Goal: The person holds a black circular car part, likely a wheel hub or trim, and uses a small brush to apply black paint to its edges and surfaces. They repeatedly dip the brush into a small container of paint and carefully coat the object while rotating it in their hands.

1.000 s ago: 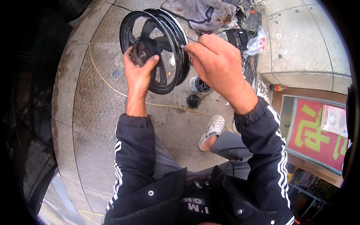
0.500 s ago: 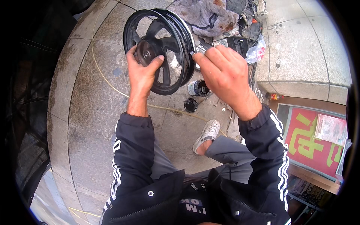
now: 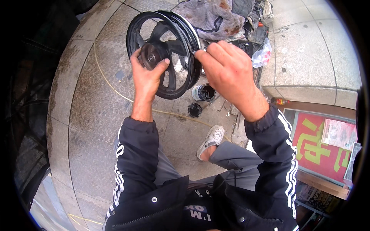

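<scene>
Up in front of me, a black spoked wheel rim [image 3: 169, 86] is held tilted off the ground. My left hand [image 3: 148, 75] grips it by the round hub [image 3: 151, 56], thumb and fingers on either side. Closed in a pinch, my right hand [image 3: 229, 75] is at the wheel's right edge, where a silvery strip of bare metal shows. What those fingers hold is small and mostly hidden. Below the wheel stand an open can [image 3: 208, 92] with black contents and a smaller black-filled pot [image 3: 194, 110].
A stained grey cloth [image 3: 212, 17] is heaped beyond the wheel, beside a clear plastic bag [image 3: 263, 54]. A thin yellowish hose [image 3: 115, 89] curves over the paving. At right are a red and yellow sign [image 3: 312, 146] and a small bottle [image 3: 279, 101]. My shoe [image 3: 212, 140] rests below the pot.
My right hand has shifted slightly up and left along the wheel's edge. The left hand keeps its grip on the hub, and the wheel has barely moved.
</scene>
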